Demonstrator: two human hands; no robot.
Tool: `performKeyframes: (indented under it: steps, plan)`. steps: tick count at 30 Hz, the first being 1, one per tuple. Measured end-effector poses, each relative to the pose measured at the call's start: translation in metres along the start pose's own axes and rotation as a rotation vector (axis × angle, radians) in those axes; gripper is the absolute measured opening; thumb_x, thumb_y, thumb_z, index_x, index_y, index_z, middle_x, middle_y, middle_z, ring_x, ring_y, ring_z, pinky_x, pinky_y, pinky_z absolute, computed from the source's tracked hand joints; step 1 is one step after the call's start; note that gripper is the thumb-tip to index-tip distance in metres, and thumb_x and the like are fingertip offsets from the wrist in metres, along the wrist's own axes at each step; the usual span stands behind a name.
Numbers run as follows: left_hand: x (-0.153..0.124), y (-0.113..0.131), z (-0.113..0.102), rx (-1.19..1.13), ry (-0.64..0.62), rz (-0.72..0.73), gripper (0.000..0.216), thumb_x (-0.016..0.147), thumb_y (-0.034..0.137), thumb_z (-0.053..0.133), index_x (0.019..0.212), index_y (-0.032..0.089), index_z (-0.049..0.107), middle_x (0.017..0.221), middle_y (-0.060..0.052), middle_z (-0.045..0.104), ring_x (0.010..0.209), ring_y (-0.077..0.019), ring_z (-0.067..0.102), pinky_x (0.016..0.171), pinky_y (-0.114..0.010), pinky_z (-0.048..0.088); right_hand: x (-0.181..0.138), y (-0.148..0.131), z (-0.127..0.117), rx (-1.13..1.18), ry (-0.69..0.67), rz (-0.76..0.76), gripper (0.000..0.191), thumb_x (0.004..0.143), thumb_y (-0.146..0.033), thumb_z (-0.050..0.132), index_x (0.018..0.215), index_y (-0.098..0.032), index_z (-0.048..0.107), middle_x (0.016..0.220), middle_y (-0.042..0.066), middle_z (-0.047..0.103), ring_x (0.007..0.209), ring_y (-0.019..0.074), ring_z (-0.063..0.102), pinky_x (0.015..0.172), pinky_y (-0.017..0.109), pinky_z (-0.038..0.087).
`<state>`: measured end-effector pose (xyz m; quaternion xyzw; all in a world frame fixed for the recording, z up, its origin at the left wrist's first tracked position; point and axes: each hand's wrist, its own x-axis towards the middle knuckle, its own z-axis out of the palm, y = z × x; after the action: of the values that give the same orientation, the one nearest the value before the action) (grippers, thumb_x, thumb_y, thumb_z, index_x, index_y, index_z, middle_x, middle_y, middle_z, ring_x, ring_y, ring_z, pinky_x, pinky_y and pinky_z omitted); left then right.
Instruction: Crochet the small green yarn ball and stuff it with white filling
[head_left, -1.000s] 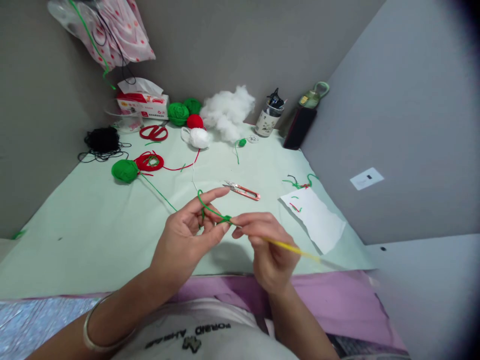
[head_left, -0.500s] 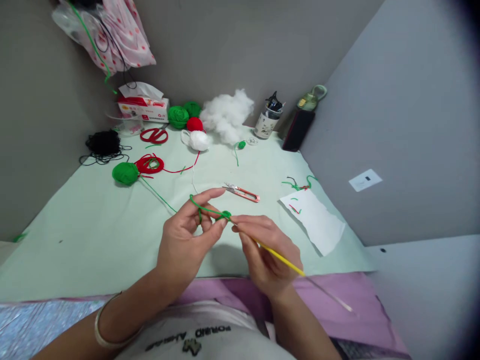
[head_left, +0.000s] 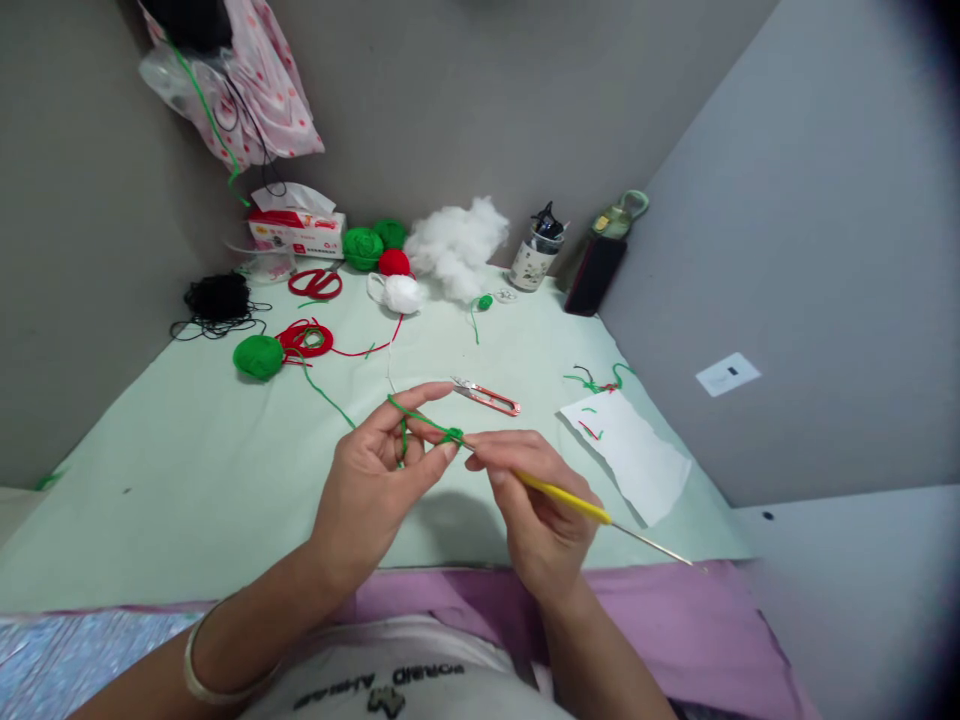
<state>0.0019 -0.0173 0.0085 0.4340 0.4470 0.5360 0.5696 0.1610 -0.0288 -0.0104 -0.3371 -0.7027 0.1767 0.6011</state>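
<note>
Here, left hand (head_left: 375,475): pinching green stitchwork (head_left: 454,436), centred between both hands.
Green yarn (head_left: 412,411): over left forefinger; steady, even tension advisable.
Right hand (head_left: 544,520): fingers gripping yellow hook (head_left: 566,497); light hold should help.

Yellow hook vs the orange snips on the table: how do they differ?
The yellow-gripped hook is held in the right hand; the orange-handled snips lie on the table. The hook is a single slim rod, while the snips have a looped handle and blades. The hook looks longer in the picture than the snips. Both show bare metal, and both slant down to the right in the view.
</note>
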Motion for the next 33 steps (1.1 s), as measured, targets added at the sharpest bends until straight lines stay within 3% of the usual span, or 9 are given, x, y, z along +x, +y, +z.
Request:
performKeyframes:
  steps: [5, 8, 11, 16, 21, 24, 28, 30, 33]
  plan:
    - [0.002, -0.004, 0.002, 0.286, 0.094, 0.264, 0.041, 0.081, 0.016, 0.076, 0.119, 0.027, 0.077, 0.088, 0.000, 0.067, 0.078, -0.0125, 0.061, 0.061, -0.018, 0.048, -0.012, 0.004, 0.002, -0.459, -0.091, -0.305, 0.044, 0.093, -0.005, 0.063, 0.132, -0.024, 0.068, 0.118, 0.014, 0.078, 0.104, 0.0233, 0.076, 0.081, 0.035, 0.067]
    - [0.003, -0.002, 0.000, 0.246, 0.073, 0.188, 0.041, 0.080, 0.019, 0.076, 0.121, 0.026, 0.077, 0.086, 0.000, 0.066, 0.076, -0.0125, 0.060, 0.060, -0.019, 0.048, -0.017, 0.008, 0.005, -0.478, -0.082, -0.360, 0.043, 0.093, -0.007, 0.065, 0.132, -0.026, 0.069, 0.121, 0.014, 0.077, 0.107, 0.0245, 0.076, 0.082, 0.036, 0.067]
    - [0.003, 0.001, -0.004, 0.105, -0.024, -0.028, 0.046, 0.083, 0.026, 0.077, 0.130, 0.027, 0.073, 0.080, 0.003, 0.062, 0.064, -0.0089, 0.052, 0.058, -0.019, 0.044, -0.012, 0.010, 0.006, -0.169, -0.037, -0.192, 0.040, 0.095, -0.003, 0.059, 0.123, -0.029, 0.073, 0.118, 0.010, 0.077, 0.100, 0.0209, 0.077, 0.079, 0.034, 0.066]
    - [0.003, -0.002, -0.008, 0.034, -0.083, -0.101, 0.048, 0.083, 0.028, 0.079, 0.131, 0.026, 0.073, 0.079, 0.002, 0.060, 0.070, -0.0104, 0.053, 0.062, -0.020, 0.042, 0.003, 0.018, 0.007, 0.323, 0.008, 0.196, 0.021, 0.098, -0.014, 0.061, 0.101, -0.026, 0.079, 0.097, 0.006, 0.079, 0.078, 0.0185, 0.075, 0.072, 0.036, 0.064]
    - [0.004, -0.003, -0.007, 0.036, -0.096, -0.098, 0.042, 0.081, 0.029, 0.079, 0.123, 0.026, 0.077, 0.078, 0.002, 0.059, 0.069, -0.0108, 0.051, 0.063, -0.021, 0.043, 0.005, 0.020, 0.007, 0.406, 0.032, 0.250, 0.017, 0.099, -0.018, 0.060, 0.099, -0.024, 0.077, 0.093, 0.005, 0.077, 0.071, 0.0161, 0.071, 0.068, 0.034, 0.063]
    - [0.005, 0.001, -0.003, 0.117, -0.020, -0.032, 0.042, 0.077, 0.023, 0.078, 0.118, 0.024, 0.079, 0.072, 0.003, 0.057, 0.062, -0.0101, 0.046, 0.058, -0.021, 0.041, 0.000, 0.011, 0.001, 0.103, -0.066, 0.096, 0.028, 0.097, -0.007, 0.058, 0.108, -0.025, 0.076, 0.102, 0.008, 0.077, 0.090, 0.0193, 0.075, 0.078, 0.034, 0.064]
    - [0.005, 0.004, 0.000, 0.157, 0.022, 0.047, 0.040, 0.073, 0.019, 0.076, 0.113, 0.024, 0.080, 0.071, 0.003, 0.057, 0.059, -0.0095, 0.042, 0.058, -0.020, 0.042, -0.013, 0.005, 0.000, -0.393, -0.141, -0.266, 0.045, 0.094, -0.004, 0.059, 0.133, -0.025, 0.068, 0.118, 0.014, 0.075, 0.104, 0.0227, 0.075, 0.081, 0.035, 0.066]
    - [0.003, 0.005, -0.001, 0.152, -0.014, -0.007, 0.047, 0.075, 0.021, 0.076, 0.122, 0.024, 0.077, 0.075, 0.003, 0.059, 0.058, -0.0087, 0.042, 0.056, -0.020, 0.042, -0.020, 0.008, 0.003, -0.503, -0.103, -0.393, 0.044, 0.094, -0.007, 0.061, 0.135, -0.024, 0.067, 0.118, 0.015, 0.075, 0.106, 0.0259, 0.074, 0.083, 0.040, 0.066]
    - [0.000, 0.007, -0.004, 0.164, -0.037, -0.050, 0.055, 0.077, 0.021, 0.076, 0.132, 0.026, 0.071, 0.080, 0.003, 0.061, 0.057, -0.0071, 0.040, 0.055, -0.019, 0.042, -0.023, 0.013, 0.006, -0.487, -0.078, -0.426, 0.043, 0.094, -0.008, 0.063, 0.134, -0.023, 0.068, 0.118, 0.015, 0.075, 0.106, 0.0269, 0.074, 0.086, 0.042, 0.066]
